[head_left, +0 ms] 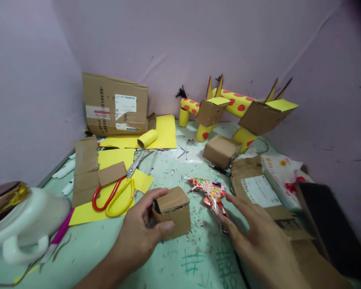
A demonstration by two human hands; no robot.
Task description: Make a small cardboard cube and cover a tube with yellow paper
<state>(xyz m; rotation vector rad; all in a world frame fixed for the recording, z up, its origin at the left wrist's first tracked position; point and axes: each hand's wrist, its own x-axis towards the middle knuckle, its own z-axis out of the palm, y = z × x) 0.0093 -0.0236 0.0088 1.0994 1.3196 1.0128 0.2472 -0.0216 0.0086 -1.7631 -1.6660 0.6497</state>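
My left hand [144, 228] grips a small brown cardboard box [176, 220] by its left side, thumb in front and fingers behind. The box rests on the green tabletop, its top flap slightly raised. My right hand [255, 233] is open beside a floral-patterned glue gun [209, 192] lying on the table. Its fingertips are at the gun's handle; whether they touch it I cannot tell. Left of the box, red-and-yellow-handled scissors [117, 196] lie on yellow paper [87, 214], with a cardboard piece [112, 173] beside their blades.
Two spotted yellow cardboard animals [212, 112] [267, 116] stand at the back. A second small box [221, 150] sits before them. A large carton [114, 106] leans on the wall. At left are a white mug [27, 241] and purple cutter [61, 230]; at right, a dark phone-like object [327, 224].
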